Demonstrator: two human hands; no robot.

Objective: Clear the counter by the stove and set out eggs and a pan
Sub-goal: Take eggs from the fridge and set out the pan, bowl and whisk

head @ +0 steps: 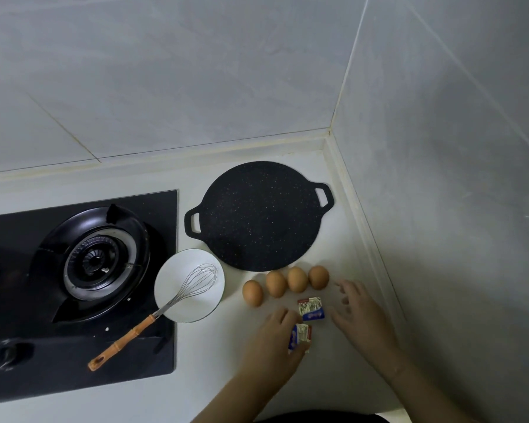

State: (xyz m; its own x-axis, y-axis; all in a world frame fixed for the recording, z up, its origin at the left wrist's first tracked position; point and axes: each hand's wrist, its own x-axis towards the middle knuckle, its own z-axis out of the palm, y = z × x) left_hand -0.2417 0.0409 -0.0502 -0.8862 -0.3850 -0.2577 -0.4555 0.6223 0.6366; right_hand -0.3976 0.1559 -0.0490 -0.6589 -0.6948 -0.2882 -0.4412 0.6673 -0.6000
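Now your left hand [283, 326] pinches one small foil butter packet [300, 334]. The second packet [311, 308] lies at one o'clock. Your right hand [356, 309], released, is nearer.

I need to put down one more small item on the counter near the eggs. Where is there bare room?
Bare counter lies in front of the bowl and left of the left hand, along the stove's right edge. A strip also runs right of the pan along the wall. It is crowded between the eggs, the two packets and both hands, right hand included.
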